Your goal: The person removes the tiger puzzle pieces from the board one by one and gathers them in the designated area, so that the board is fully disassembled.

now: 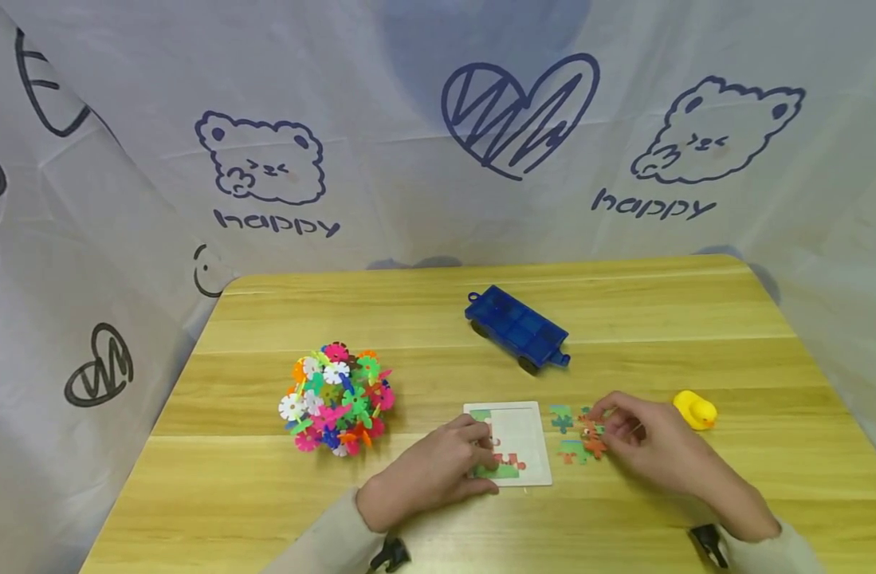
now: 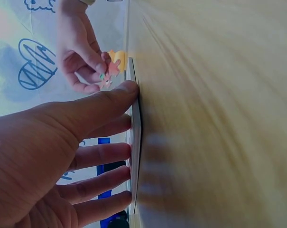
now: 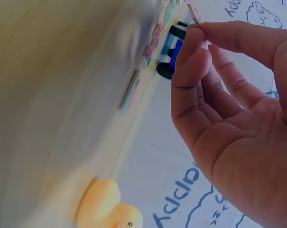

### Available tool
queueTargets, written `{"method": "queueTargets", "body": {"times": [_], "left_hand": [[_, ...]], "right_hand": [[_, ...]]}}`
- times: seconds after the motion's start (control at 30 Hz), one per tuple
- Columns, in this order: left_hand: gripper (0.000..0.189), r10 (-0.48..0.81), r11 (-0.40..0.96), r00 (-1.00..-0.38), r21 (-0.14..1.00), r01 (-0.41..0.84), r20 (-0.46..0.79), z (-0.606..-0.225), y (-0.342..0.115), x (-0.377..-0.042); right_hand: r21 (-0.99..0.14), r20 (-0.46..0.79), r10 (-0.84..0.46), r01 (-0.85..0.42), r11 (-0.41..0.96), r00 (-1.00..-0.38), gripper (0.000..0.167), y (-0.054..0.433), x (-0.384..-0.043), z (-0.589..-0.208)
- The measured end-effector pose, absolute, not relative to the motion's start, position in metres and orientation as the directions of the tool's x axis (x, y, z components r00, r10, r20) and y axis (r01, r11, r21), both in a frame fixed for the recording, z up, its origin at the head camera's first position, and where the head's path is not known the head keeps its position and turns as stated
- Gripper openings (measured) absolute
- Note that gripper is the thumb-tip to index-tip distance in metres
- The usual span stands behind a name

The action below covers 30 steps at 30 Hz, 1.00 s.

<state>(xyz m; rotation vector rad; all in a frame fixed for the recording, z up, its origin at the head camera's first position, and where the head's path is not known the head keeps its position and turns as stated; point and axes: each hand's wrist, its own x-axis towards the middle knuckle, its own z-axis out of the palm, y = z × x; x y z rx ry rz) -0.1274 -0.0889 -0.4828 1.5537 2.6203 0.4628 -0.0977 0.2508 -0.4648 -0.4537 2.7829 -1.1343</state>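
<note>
A square white puzzle tray [image 1: 522, 438] lies on the table, with a few joined green and red pieces [image 1: 508, 470] along its left and near sides. My left hand [image 1: 441, 466] rests over the tray's left part, hiding some of those pieces. In the left wrist view, its fairly straight fingers and thumb touch the tray's edge. Just right of the tray, my right hand [image 1: 656, 442] pinches an orange-red jigsaw piece [image 2: 113, 69] between thumb and fingertips, raised off the table. Loose jigsaw pieces [image 1: 561, 420] lie between the tray and that hand, some partly covered.
A yellow toy duck [image 1: 694, 410] sits beyond the right hand. Behind the tray stands a blue toy wagon [image 1: 518, 327] with dark wheels. To the left is a ball of colourful flower-shaped plastic discs [image 1: 337, 399]. A printed cloth [image 1: 402, 191] hangs behind the wooden table.
</note>
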Motion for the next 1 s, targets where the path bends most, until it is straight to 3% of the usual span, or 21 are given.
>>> {"method": "queueTargets", "body": {"times": [0.5,1.0], "left_hand": [[0.022,0.86,0.464,-0.505,0.29,0.837,0.08,-0.48,-0.088,-0.126],[0.027,0.864,0.467,-0.501,0.285,0.837,0.055,-0.48,-0.09,-0.124]], "right_hand": [[-0.684,-0.057,-0.303,-0.184,0.706,-0.951,0.024,0.267,-0.09,-0.475],[-0.669,-0.015,-0.287,-0.204,0.714,-0.958,0.019,0.27,-0.089,-0.476]]}}
